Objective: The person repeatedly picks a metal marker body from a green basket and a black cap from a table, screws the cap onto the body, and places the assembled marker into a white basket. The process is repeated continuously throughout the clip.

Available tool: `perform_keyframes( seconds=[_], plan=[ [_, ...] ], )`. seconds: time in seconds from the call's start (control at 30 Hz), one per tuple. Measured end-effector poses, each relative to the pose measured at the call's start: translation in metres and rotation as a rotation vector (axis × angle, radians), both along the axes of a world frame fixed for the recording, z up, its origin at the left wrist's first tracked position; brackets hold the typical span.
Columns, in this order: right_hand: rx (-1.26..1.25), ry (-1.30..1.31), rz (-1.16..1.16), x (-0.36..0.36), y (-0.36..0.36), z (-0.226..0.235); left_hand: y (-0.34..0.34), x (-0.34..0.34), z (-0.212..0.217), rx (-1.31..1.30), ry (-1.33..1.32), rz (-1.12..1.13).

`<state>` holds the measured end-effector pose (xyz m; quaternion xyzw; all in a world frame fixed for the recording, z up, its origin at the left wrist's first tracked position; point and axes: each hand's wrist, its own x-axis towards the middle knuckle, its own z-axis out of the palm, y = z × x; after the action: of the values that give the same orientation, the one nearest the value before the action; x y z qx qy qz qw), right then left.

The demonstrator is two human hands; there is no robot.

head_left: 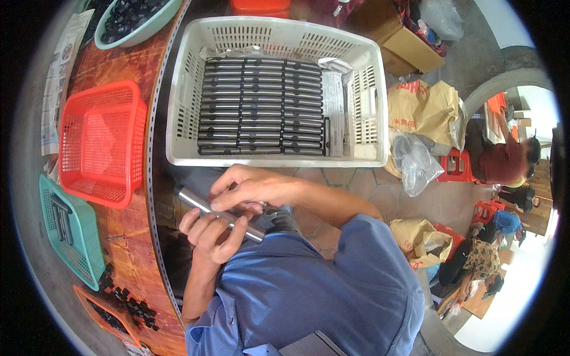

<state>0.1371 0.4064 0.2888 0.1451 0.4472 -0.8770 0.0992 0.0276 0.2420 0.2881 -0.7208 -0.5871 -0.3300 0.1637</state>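
A shiny metal tube (200, 204) with a dark end lies slantwise between my hands, in front of my blue shirt. My left hand (211, 234) wraps its fingers round the tube's lower part. From above, my right hand (252, 185) is closed, with its thumb and fingers pressed on the tube's middle. Part of the right fingers is hidden behind the tube. Just beyond my hands stands a white plastic crate (276, 159), holding many like tubes (260, 107) stacked in three columns. One more tube (327, 136) stands crosswise at their right side.
On the brown table at left are a red basket (135, 148), a green basket (89, 261) holding several tubes, an orange basket (83, 296), loose black caps (139, 308) and a pale basin (124, 41) of black parts. Paper sacks (424, 107) and distant people are at right.
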Motion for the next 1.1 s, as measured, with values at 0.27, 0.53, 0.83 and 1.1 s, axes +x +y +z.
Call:
perform_keyframes(
  seconds=[0.27, 0.53, 0.83, 1.1],
  plan=[
    [0.543, -0.338, -0.331, 0.033, 0.076, -0.005, 0.007, -0.003, -0.013, -0.070, -0.194, 0.012],
    [0.856, -1.053, -0.482, 0.165, 0.220, -0.185, -0.055, -0.023, -0.038, -0.267, -0.400, 0.334],
    [1.142, -1.344, -0.089, 0.230, 0.219, -0.271, -0.085, -0.021, -0.054, -0.409, -0.537, 0.453],
    [1.060, -1.345, -0.017, 0.230, 0.213, -0.281, -0.081, -0.029, -0.052, -0.455, -0.582, 0.481]
  ],
)
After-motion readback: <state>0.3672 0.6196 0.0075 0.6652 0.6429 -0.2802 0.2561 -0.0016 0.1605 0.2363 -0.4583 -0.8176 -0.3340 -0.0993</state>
